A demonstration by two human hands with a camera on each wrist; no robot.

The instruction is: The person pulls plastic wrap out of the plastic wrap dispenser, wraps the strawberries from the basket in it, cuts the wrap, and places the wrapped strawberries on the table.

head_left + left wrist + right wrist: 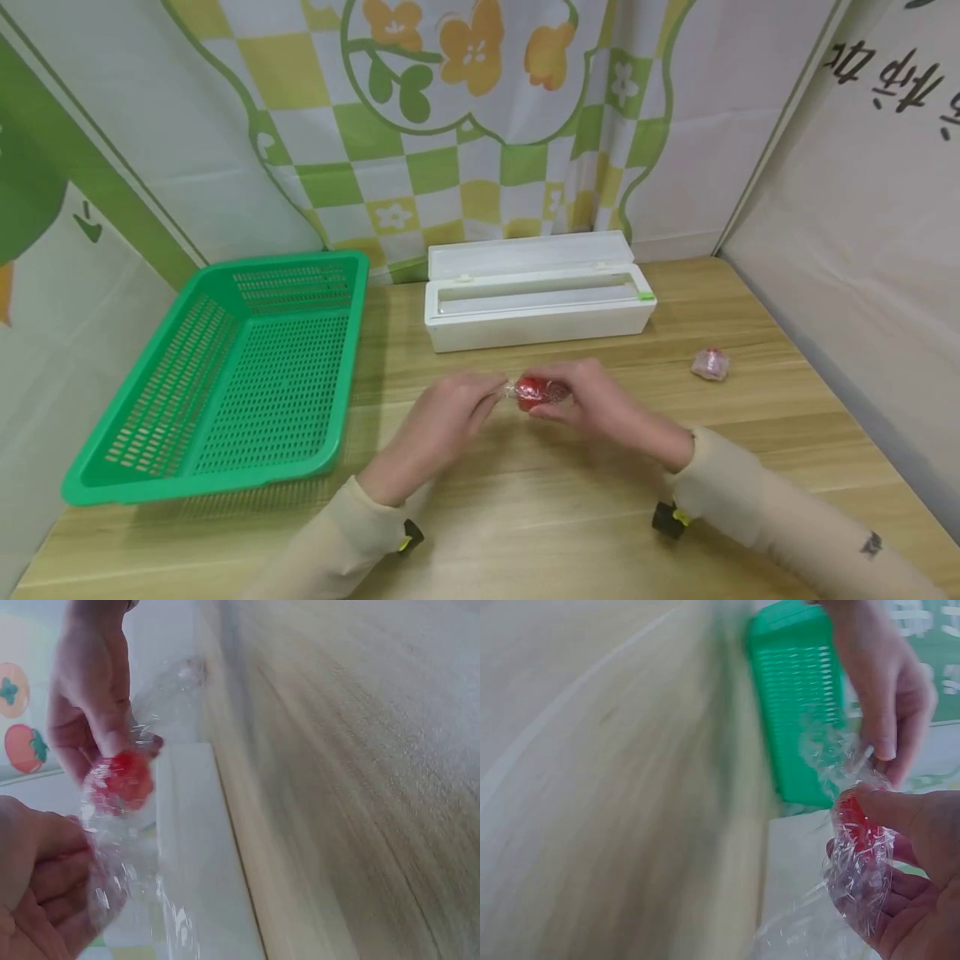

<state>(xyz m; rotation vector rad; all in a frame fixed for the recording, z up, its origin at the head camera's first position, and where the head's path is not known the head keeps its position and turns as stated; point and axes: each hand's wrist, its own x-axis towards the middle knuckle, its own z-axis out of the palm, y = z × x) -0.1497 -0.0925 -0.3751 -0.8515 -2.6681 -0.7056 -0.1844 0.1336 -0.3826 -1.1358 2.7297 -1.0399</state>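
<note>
A small red round thing (532, 393), wrapped in clear plastic film (859, 881), is held above the table between both hands. My right hand (592, 404) grips the red thing through the film, with the thumb on one side and the fingers on the other. At the left, my left hand (442, 412) pinches the gathered end of the film. Loose film hangs past the fingers in both wrist views. What the red thing is, I cannot tell under the wrap.
Behind the hands stands a long white box (540, 325) with its lid raised. A green perforated basket (202, 489) sits at the left. On the right lies a small pinkish film-wrapped thing (709, 365). Fabric walls (480, 192) border the wooden table (555, 533).
</note>
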